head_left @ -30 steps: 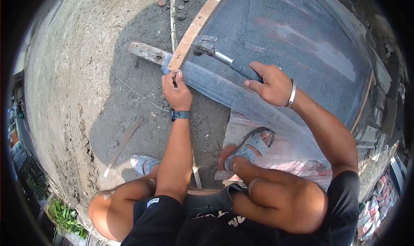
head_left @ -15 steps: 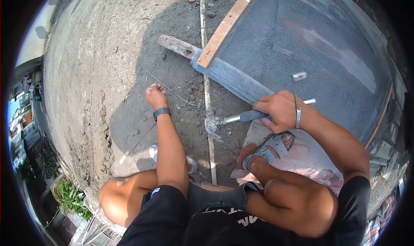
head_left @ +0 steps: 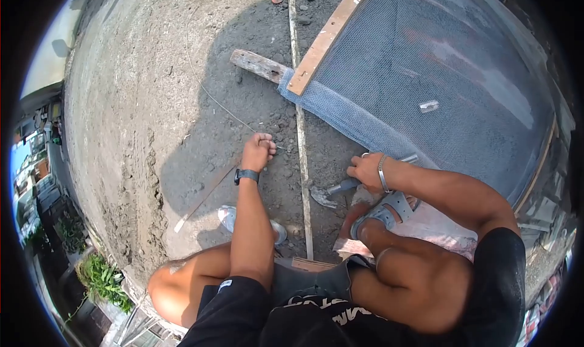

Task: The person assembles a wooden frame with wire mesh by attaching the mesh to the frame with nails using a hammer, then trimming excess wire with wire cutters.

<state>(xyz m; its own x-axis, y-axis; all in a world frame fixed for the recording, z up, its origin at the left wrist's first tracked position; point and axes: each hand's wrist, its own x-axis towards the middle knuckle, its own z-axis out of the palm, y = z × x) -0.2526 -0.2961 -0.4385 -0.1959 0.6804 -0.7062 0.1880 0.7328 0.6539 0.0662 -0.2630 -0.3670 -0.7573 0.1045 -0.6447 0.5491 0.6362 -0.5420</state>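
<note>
My right hand (head_left: pixel 368 171) is wrapped around the dark grip of a claw hammer (head_left: pixel 334 189). The metal head is low over the soil, just right of a long narrow wooden strip (head_left: pixel 302 140). Left of that strip, my left hand (head_left: pixel 258 153) is closed with fingertips pinched together. A thin wire (head_left: pixel 228 111) curves over the ground to these fingers, and a small thin tip shows beside them; what the fingers hold, I cannot make out. Beyond my right hand lies blue-grey mesh (head_left: pixel 359 119) on a wooden frame (head_left: pixel 331 34).
A weathered board end (head_left: pixel 258 65) sticks out from under the mesh corner. On the mesh lies a small pale block (head_left: pixel 429 106). A thin flat stick (head_left: pixel 207 196) rests on the soil at left. My sandalled right foot (head_left: pixel 384 216) is on a reddish-white sheet (head_left: pixel 435 236).
My left hand has moved right and nearer to me, toward the strip. The hammer has dropped from over the strip to its right side, and my right hand has shifted left and nearer to me.
</note>
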